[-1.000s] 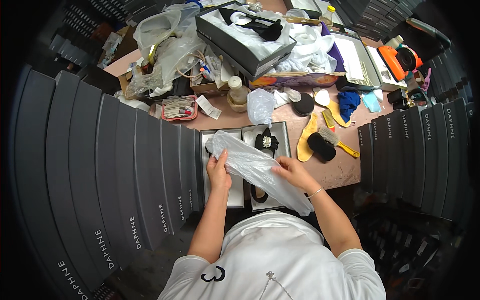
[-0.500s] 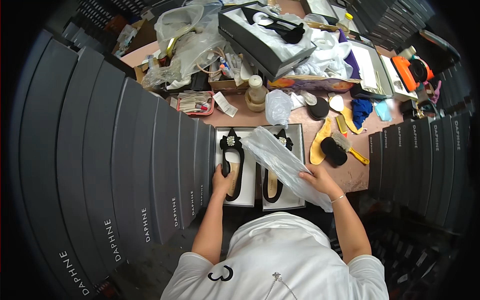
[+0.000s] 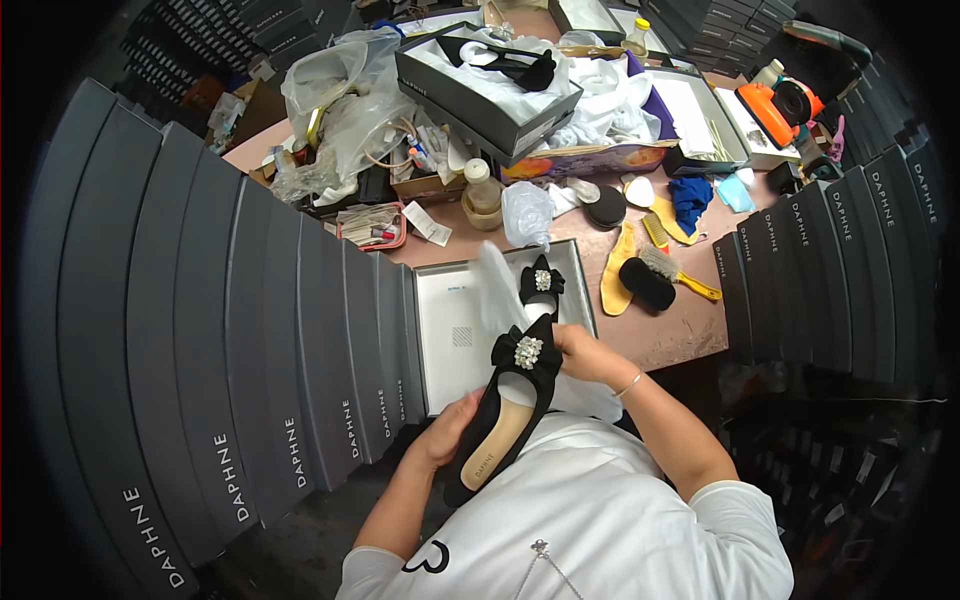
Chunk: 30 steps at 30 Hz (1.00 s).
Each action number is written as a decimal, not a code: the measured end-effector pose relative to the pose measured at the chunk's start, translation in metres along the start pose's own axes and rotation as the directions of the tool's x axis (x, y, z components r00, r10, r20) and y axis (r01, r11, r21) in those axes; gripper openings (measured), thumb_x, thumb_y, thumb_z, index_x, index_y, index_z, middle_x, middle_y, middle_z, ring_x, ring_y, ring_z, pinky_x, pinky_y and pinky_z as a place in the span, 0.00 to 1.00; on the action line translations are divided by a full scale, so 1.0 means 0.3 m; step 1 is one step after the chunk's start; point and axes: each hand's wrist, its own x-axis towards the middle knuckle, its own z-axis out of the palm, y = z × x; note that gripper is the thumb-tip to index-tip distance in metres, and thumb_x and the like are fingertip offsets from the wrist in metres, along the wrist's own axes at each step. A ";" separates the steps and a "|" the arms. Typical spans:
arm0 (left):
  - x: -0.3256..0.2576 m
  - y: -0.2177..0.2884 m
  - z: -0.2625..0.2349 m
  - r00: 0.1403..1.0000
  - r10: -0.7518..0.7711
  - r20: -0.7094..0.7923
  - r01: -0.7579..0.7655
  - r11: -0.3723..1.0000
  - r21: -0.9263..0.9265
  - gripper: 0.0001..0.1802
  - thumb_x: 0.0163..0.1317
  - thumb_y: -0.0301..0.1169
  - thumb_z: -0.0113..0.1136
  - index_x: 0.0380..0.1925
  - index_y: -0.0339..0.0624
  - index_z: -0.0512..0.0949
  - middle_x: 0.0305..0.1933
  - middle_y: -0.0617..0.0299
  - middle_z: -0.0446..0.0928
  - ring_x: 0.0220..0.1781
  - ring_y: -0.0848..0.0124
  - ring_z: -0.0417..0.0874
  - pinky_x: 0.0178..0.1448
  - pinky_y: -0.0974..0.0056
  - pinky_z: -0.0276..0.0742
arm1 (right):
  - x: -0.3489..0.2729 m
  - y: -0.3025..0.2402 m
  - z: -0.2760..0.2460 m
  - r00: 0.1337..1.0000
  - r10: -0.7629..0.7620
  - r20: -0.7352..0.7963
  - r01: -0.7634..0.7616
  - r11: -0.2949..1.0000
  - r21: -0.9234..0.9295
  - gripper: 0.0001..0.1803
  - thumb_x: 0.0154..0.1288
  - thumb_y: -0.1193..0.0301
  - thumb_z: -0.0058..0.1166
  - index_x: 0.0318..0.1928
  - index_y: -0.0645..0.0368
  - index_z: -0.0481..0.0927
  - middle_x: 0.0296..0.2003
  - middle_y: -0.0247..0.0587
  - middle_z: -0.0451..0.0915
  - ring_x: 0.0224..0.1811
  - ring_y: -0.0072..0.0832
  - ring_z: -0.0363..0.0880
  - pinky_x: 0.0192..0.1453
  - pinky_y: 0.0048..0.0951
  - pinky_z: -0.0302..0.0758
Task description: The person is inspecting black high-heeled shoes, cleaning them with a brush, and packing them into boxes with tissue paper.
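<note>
A black pointed flat shoe (image 3: pixel 512 400), with a bow and a jewelled ornament at the toe and a beige insole, is held tilted in front of my chest. My left hand (image 3: pixel 450 430) is closed on its side near the heel. My right hand (image 3: pixel 583 355) is closed beside the toe, on a translucent plastic bag (image 3: pixel 493 295) that passes behind the shoe; its fingertips are hidden. The matching shoe (image 3: pixel 542 281) lies in the right part of the open shoe box (image 3: pixel 440 340), partly covered by the raised shoe. The box's left part shows its white bottom.
Tall stacks of dark shoe boxes (image 3: pixel 290 330) wall the left; more boxes (image 3: pixel 830 250) stand at right. Beyond the box are a brush (image 3: pixel 700 288), a black sponge (image 3: pixel 646 285), yellow insoles (image 3: pixel 619 270), a bottle (image 3: pixel 480 190) and another open shoe box (image 3: pixel 490 90).
The left shoe has come up out of the box toward my chest, in my left hand. My right hand has moved left with the plastic bag, up to the shoe's toe.
</note>
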 end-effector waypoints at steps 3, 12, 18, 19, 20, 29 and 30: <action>0.116 0.046 0.045 0.970 -0.176 0.168 0.231 0.887 -0.400 0.37 0.69 0.52 0.48 0.66 0.34 0.59 0.64 0.52 0.67 0.61 0.64 0.73 0.64 0.62 0.69 | -0.058 0.004 0.016 0.999 0.028 0.027 -0.030 0.996 0.084 0.15 0.55 0.81 0.53 0.46 0.63 0.77 0.39 0.51 0.81 0.40 0.38 0.80 0.49 0.33 0.74; 0.251 0.021 0.181 0.963 0.205 -0.172 -0.222 0.972 -0.083 0.20 0.69 0.35 0.53 0.56 0.35 0.70 0.51 0.55 0.77 0.51 0.68 0.79 0.55 0.65 0.76 | -0.198 -0.076 -0.060 0.948 0.310 -0.077 -0.289 0.935 0.207 0.13 0.65 0.77 0.47 0.50 0.65 0.77 0.43 0.39 0.81 0.44 0.16 0.72 0.49 0.26 0.73; 0.239 0.053 0.167 0.992 0.010 0.126 0.021 0.970 -0.242 0.23 0.73 0.42 0.43 0.56 0.33 0.70 0.52 0.56 0.77 0.51 0.69 0.78 0.56 0.66 0.74 | -0.237 -0.055 -0.044 0.926 0.338 -0.167 -0.047 0.541 0.839 0.19 0.76 0.68 0.39 0.55 0.69 0.74 0.49 0.34 0.78 0.51 0.19 0.72 0.58 0.23 0.69; 0.242 0.049 0.167 0.993 0.014 0.121 0.013 0.976 -0.218 0.24 0.74 0.43 0.41 0.57 0.33 0.69 0.53 0.55 0.76 0.53 0.69 0.78 0.57 0.66 0.74 | -0.235 -0.057 -0.051 0.929 0.321 -0.183 -0.052 0.604 0.796 0.19 0.76 0.66 0.39 0.54 0.69 0.74 0.47 0.32 0.78 0.50 0.18 0.71 0.57 0.21 0.68; 0.245 0.043 0.169 0.993 0.019 0.118 0.004 0.981 -0.195 0.25 0.74 0.44 0.40 0.59 0.34 0.68 0.55 0.55 0.75 0.54 0.69 0.77 0.57 0.66 0.73 | -0.229 -0.071 -0.067 0.932 0.303 -0.199 -0.057 0.664 0.745 0.20 0.76 0.64 0.39 0.53 0.68 0.74 0.46 0.30 0.77 0.49 0.16 0.70 0.56 0.20 0.67; 0.180 0.128 0.186 0.943 0.160 0.293 -0.095 0.970 -0.224 0.45 0.55 0.44 0.65 0.67 0.35 0.55 0.64 0.54 0.66 0.65 0.65 0.68 0.69 0.61 0.62 | -0.201 -0.162 -0.052 0.933 0.282 -0.223 -0.119 0.828 0.548 0.15 0.74 0.65 0.45 0.46 0.65 0.77 0.27 0.20 0.67 0.29 0.11 0.58 0.32 0.16 0.61; 0.178 0.151 0.204 0.957 0.149 0.250 -0.118 0.984 -0.134 0.45 0.53 0.39 0.65 0.67 0.35 0.55 0.64 0.54 0.66 0.65 0.65 0.68 0.69 0.61 0.62 | -0.201 -0.154 -0.054 0.926 0.295 -0.235 -0.123 0.824 0.553 0.15 0.74 0.65 0.45 0.48 0.65 0.77 0.29 0.21 0.69 0.31 0.11 0.61 0.35 0.16 0.63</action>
